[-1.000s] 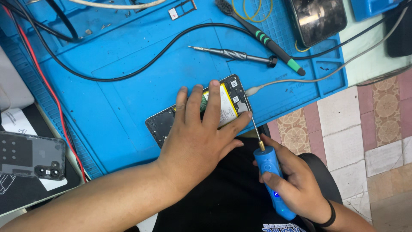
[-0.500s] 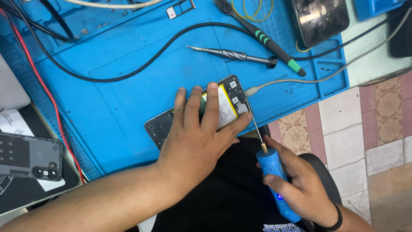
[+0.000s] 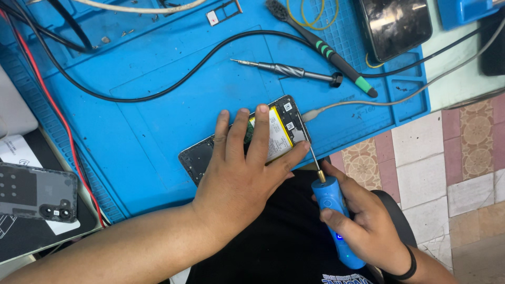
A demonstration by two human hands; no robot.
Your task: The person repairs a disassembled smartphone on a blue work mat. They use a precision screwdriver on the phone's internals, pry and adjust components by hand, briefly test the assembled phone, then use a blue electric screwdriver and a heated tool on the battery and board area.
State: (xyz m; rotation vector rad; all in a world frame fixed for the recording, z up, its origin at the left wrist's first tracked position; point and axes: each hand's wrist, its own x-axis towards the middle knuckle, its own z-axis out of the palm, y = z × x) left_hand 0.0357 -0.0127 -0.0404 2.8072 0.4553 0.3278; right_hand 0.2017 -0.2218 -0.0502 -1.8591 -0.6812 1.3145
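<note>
While the camera is looking straight down, a person's left hand is lying flat with its fingers spread over an opened phone, pressing it onto a blue mat that is covering the bench. The phone is lying face down near the mat's front edge, tilted, with its back cover off and its yellow-edged battery showing between the fingers. The right hand is wrapping closed around a blue electric screwdriver, whose thin metal bit is touching the phone's near right corner. A grey cable is plugging into the phone's right end and trailing off to the right. Farther back on the mat, a slim metal screwdriver and a black screwdriver with green bands are lying well apart from the hands, with a black cable curving beside them. A second phone is resting at the mat's far edge. At the left, off the mat, a dark back cover with camera holes is lying on a tray
</note>
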